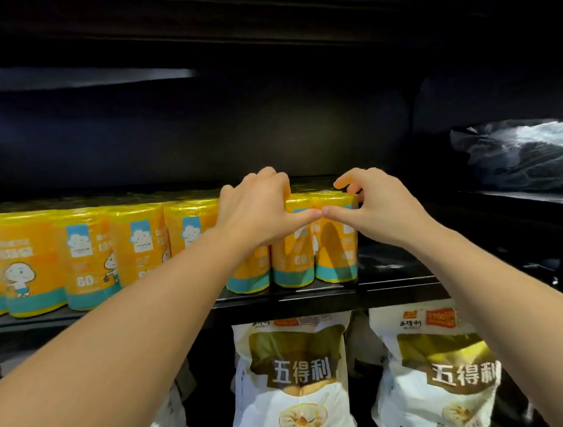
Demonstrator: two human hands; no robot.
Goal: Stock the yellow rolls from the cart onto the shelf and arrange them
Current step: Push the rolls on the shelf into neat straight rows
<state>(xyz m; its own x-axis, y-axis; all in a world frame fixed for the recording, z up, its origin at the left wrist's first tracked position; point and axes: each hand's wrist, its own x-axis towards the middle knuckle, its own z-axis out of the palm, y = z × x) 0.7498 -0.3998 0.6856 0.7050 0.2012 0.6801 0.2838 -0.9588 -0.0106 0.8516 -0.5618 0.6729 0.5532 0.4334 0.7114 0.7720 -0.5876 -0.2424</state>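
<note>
With our left hand (257, 207) and right hand (380, 206) both clasping the tops of the end yellow rolls (336, 259), we judge them light, slick-wrapped, best gripped around their sides.

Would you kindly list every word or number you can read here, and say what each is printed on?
"60": on the left roll and on the roll second from right.
"五得利": large, on the left bag and the right bag.
"五得利": small, at the right bag's top.
Other print on the rolls, and the right bag's red label, is too blurred to read.
</note>
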